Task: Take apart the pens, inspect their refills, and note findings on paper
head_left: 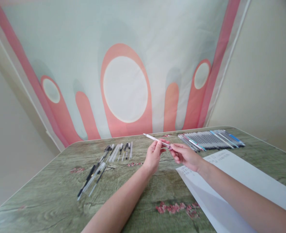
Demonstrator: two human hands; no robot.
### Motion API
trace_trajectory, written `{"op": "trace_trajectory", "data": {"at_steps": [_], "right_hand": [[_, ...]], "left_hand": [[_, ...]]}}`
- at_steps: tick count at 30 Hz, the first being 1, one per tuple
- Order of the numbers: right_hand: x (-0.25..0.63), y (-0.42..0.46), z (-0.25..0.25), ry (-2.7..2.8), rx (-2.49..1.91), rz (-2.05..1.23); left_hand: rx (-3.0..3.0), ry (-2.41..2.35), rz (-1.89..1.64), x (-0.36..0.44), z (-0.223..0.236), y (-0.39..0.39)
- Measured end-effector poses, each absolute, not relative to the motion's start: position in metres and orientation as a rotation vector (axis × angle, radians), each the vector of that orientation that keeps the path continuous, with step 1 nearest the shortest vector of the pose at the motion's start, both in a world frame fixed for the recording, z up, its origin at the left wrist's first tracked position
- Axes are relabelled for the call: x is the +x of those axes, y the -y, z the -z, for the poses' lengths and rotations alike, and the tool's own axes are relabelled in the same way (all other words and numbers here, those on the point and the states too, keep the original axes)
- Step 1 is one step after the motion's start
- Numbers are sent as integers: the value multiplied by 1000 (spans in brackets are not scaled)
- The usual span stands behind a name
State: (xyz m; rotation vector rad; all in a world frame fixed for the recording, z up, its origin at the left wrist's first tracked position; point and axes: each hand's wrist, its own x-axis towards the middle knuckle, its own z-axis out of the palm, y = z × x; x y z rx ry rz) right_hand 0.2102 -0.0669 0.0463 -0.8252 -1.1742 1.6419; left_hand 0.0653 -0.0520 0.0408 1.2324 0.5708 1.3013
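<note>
Above the middle of the table, a slim white pen [150, 137] is held between my two hands, its pointed end up and to the left. My left hand [154, 156] is closed around the pen's middle. My right hand [185, 156] pinches its lower end, where a small pinkish part shows; the fingers partly hide that end. Just right of my right hand lies a white paper sheet [245, 176] with handwriting near its far edge. To the left of my left hand is a group of pen parts [114, 152], with clear barrels and black caps.
A long row of pens [206, 140] lies side by side at the back right. More black and clear pen pieces [92, 179] are spread at the left. The green wood-patterned table [48, 191] has printed pink flowers. A pink-and-white printed backdrop [126, 90] hangs behind it.
</note>
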Motion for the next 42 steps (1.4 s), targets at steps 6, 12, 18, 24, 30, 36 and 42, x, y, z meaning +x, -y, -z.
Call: {"op": "trace_trajectory", "data": {"at_steps": [6, 12, 18, 24, 30, 36, 42], "right_hand": [[208, 66, -45, 1094, -771, -1720], [203, 67, -42, 1280, -931, -1363], [202, 68, -36, 1613, -975, -708], [214, 68, -36, 1874, -951, -7], [217, 66, -33, 1900, -991, 177], [208, 74, -41, 1792, -1052, -297], [197, 79, -48, 1527, -962, -961]], "left_hand": [[1289, -618, -1300, 63, -43, 50], [1208, -631, -1367, 67, -41, 50], [947, -532, -1379, 68, -44, 49], [863, -447, -1316, 71, -48, 54], [917, -400, -1339, 73, -49, 57], [1025, -467, -1358, 72, -51, 59], [1061, -525, -1374, 70, -54, 61]]}}
